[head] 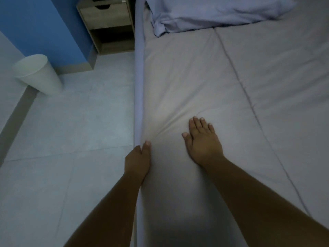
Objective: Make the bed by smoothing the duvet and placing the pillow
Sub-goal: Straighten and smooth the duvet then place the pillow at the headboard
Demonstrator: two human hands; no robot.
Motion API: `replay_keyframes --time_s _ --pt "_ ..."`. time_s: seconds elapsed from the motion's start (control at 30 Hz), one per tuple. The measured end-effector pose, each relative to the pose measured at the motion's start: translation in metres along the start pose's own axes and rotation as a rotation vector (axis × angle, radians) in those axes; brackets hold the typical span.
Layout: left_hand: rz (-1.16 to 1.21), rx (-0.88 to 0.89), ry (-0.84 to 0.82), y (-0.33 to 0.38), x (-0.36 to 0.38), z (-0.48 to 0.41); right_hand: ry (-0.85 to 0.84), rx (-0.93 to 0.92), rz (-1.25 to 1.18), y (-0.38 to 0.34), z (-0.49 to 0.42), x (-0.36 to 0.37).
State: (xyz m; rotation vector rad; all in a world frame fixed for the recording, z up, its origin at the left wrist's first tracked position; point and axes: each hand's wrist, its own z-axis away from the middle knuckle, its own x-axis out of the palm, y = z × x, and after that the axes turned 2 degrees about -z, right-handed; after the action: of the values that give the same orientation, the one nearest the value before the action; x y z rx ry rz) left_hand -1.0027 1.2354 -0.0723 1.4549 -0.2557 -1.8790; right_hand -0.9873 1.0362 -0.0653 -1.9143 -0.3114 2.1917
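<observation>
A pale grey duvet (187, 82) covers the bed, with a stitched seam running from the top middle to the lower right. My left hand (138, 160) pinches the duvet's left edge at the side of the bed, thumb on top. Flat on the duvet just to its right lies my right hand (202, 139), palm down with fingers spread. Creases fan out between the two hands. A rumpled light blue pillow (213, 11) rests at the head of the bed, at the top of the view.
A wooden bedside cabinet (106, 24) stands against the blue wall (44, 24) left of the bed's head. A white conical bin (37, 73) sits on the tiled floor (71, 131) at the far left.
</observation>
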Motion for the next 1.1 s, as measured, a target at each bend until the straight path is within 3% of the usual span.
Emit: replay_keyframes --time_s 0.23,0.37,0.53,0.73,0.93,1.1 --pt "0.053 -0.067 -0.198 0.019 -0.017 -0.020 -0.031 0.023 -0.060 -0.002 -0.025 -0.012" --pt "0.235 -0.138 -0.222 0.051 -0.025 -0.060 -0.047 -0.004 -0.079 -0.008 -0.047 -0.014" --pt "0.296 -0.166 -0.211 0.084 -0.015 -0.115 -0.005 -0.036 -0.053 -0.007 -0.063 -0.011" --pt "0.229 -0.084 -0.106 0.122 -0.013 -0.199 0.089 0.036 -0.042 -0.012 -0.115 -0.010" --pt "0.170 0.111 -0.190 0.139 -0.027 -0.269 0.140 0.251 -0.025 -0.037 -0.204 -0.015" --pt "0.112 0.157 -0.199 0.107 -0.044 -0.280 0.118 0.289 -0.036 -0.070 -0.262 -0.019"
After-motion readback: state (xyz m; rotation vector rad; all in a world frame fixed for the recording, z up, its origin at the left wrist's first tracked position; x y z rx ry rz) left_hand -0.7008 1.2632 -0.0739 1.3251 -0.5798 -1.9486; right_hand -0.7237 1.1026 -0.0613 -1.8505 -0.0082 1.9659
